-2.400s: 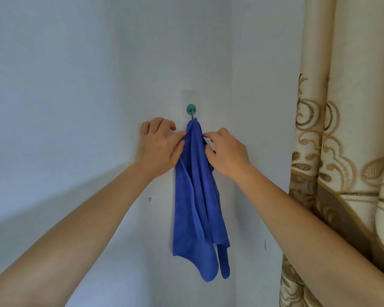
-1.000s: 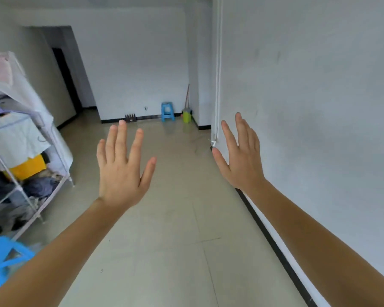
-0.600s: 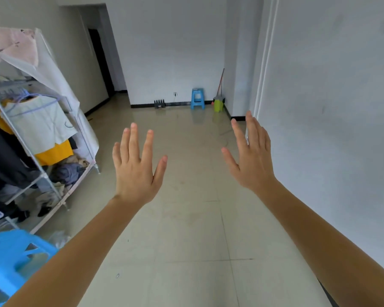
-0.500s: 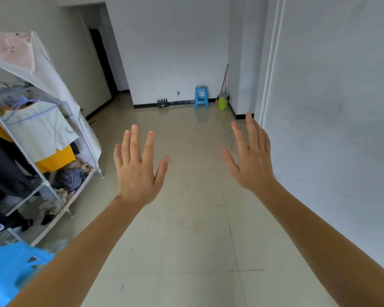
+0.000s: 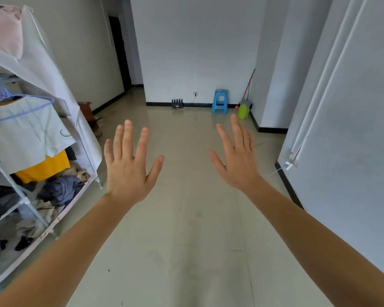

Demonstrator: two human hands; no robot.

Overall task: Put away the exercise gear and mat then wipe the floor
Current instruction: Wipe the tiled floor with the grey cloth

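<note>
My left hand (image 5: 129,167) and my right hand (image 5: 236,156) are both held up in front of me, backs toward the camera, fingers spread, holding nothing. Below and beyond them stretches the shiny beige tiled floor (image 5: 186,229). No mat, exercise gear or cloth is in view.
A fabric wardrobe rack (image 5: 31,140) full of clothes stands along the left. A white wall (image 5: 353,129) runs close on the right. At the far wall are a blue stool (image 5: 219,101), a green mop bucket (image 5: 244,109) with a broom, and a dark doorway (image 5: 120,52).
Earlier both hands were on a blue cloth hanging from a wall hook. They let go, the view turned to the room, and the open hands stay raised while the view shifts slightly.
</note>
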